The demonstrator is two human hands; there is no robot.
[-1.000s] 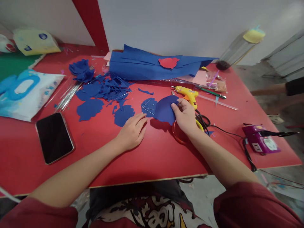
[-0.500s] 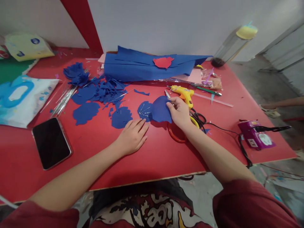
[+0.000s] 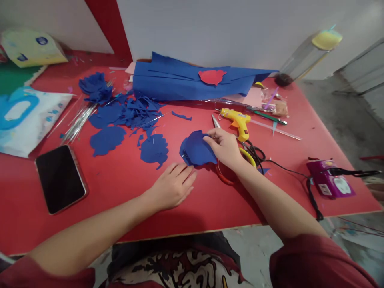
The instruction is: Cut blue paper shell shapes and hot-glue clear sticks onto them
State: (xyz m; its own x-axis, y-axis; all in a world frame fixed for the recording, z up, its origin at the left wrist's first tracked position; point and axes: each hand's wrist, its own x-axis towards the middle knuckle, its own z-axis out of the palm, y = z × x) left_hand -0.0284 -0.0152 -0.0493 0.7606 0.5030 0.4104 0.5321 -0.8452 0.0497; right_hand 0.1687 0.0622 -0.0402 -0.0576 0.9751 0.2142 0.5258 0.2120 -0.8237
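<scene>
In the head view my right hand (image 3: pixel 224 147) pinches the edge of a blue petal-shaped cutout (image 3: pixel 200 149), which looks like foam or felt. It overlaps a second blue cutout (image 3: pixel 183 148) on the table, whose left edge still shows, with thin shiny strands on it. My left hand (image 3: pixel 174 185) lies flat with fingers stretched, its tips by the lower edge of these pieces. Left of them lie two more blue cutouts, a scalloped one (image 3: pixel 154 149) and a broader one (image 3: pixel 107 141). Scissors (image 3: pixel 222 176) with red and yellow handles lie partly hidden under my right hand.
A yellow glue gun (image 3: pixel 237 119) with its cord lies behind my right hand. Blue scraps (image 3: pixel 139 112), silver wires (image 3: pixel 79 122), a blue flower (image 3: pixel 95 89) and a phone (image 3: pixel 61 179) are leftward. A blue sheet (image 3: pixel 180 86) lies at the back, a purple power box (image 3: pixel 331 178) rightward.
My right hand has brought the held cutout leftward and down over the strand-covered piece, hiding most of it. My left hand has shifted slightly right and down. The view has moved a little.
</scene>
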